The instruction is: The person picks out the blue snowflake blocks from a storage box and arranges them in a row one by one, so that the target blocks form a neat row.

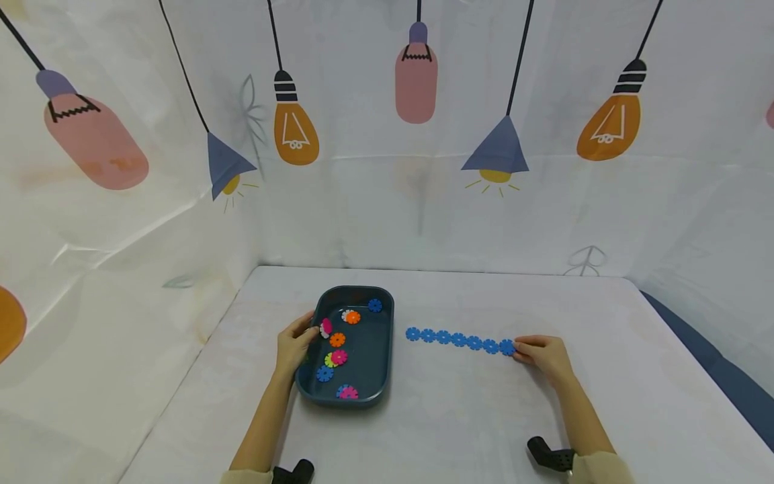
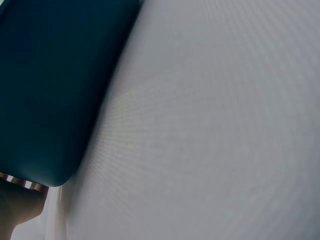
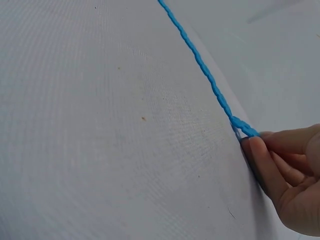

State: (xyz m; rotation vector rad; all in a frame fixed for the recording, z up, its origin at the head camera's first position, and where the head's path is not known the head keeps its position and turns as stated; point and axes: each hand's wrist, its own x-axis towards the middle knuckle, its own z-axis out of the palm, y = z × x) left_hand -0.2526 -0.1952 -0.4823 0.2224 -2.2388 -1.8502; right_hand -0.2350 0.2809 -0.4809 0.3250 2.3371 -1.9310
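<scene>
My left hand [image 1: 295,346] grips the left rim of a dark teal tray [image 1: 379,363], thumb over the edge. In the left wrist view the tray's outer side [image 2: 50,90] fills the upper left, and the hand's fingers [image 2: 37,187] reach behind its lower edge. Several small snowflake-shaped plastic discs, blue, orange, pink, white and yellow-green, lie in the tray. To the right, my right hand [image 1: 547,356] pinches the end disc of a row of joined blue discs [image 1: 459,339] between thumb and fingers. The right wrist view shows this row edge-on, its pinched end [image 3: 245,126] angled from the rest.
A white-covered table [image 1: 453,430] carries the tray and the blue row. Behind it hangs a white sheet [image 1: 363,215] printed with lamps and bulbs. Black wrist straps [image 1: 550,455] sit at both cuffs. Something dark blue [image 1: 719,356] stands beyond the table's right edge.
</scene>
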